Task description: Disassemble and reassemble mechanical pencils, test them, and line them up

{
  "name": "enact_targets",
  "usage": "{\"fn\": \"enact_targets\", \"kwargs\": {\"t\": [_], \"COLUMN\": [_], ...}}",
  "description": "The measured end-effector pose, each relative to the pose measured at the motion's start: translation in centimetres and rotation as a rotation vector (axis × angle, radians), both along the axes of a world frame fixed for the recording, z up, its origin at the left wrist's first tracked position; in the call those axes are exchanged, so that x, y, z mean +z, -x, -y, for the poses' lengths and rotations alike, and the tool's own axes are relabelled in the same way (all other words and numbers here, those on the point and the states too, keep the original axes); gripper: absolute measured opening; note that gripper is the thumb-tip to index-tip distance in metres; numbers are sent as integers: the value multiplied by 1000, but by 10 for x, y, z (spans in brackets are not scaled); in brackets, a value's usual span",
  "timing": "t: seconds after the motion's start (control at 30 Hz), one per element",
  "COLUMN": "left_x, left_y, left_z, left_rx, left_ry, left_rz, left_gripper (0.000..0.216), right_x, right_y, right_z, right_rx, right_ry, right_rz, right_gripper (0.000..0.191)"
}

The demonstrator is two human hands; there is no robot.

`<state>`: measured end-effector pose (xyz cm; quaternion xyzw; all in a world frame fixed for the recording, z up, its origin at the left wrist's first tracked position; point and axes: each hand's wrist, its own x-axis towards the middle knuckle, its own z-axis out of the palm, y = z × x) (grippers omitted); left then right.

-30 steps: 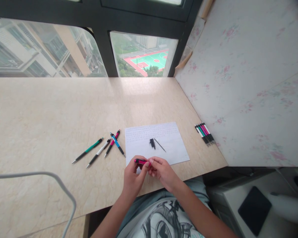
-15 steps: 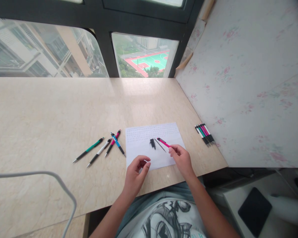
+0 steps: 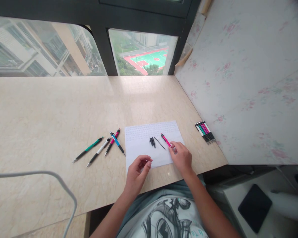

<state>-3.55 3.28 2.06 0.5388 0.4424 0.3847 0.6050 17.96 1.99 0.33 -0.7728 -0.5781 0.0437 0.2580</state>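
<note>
My right hand (image 3: 181, 158): pinching pink barrel (image 3: 165, 139)
My left hand (image 3: 138, 170): curled, can't tell if gripping
Out: refill (image 3: 160, 143), black pieces (image 3: 152, 142) on paper (image 3: 139, 147)
Whole: four pens (image 3: 98, 152)

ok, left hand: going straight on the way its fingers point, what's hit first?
Probably the thin black rod on the paper, perhaps clipping the short black parts beside it. The left hand's height above the sheet is unclear, so it might pass over them.

Daylight fr window (image 3: 142, 53), tabletop (image 3: 64, 109) glare, btm R blurry
</note>
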Motion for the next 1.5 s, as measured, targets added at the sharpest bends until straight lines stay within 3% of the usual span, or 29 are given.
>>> {"fn": "enact_targets", "kwargs": {"t": [0.2,0.33,0.53,0.73,1.07,1.13,1.2,1.3,1.5], "left_x": [2,5,5,4,5,6,7,7,4], "left_y": [0,2,1,0,0,0,0,0,0], "left_z": [1,2,1,-1,0,0,0,1,3], "left_rx": [-35,-109,-156,-190,-194,-187,-186,-203,-188], "left_ry": [10,18,-25,-49,-33,-21,-13,-19,-59], "left_rz": [-5,-59,-109,-122,-126,-124,-130,-151,-179], "left_gripper": [20,24,25,24,26,25,25,27,27], "right_x": [14,20,8,-5,-3,-1,2,4,4], "right_y": [7,29,60,62,61,54,42,22,6], "right_z": [5,10,17,19,21,18,12,0,-13], "right_rx": [121,286,531,490,504,421,236,25,-56], "right_ry": [-15,33,114,77,70,28,-35,-65,101], "right_rz": [-137,-221,-253,-279,-316,-318,-280,-108,63], "right_gripper": [21,24,23,21,22,22,21,21,12]}}
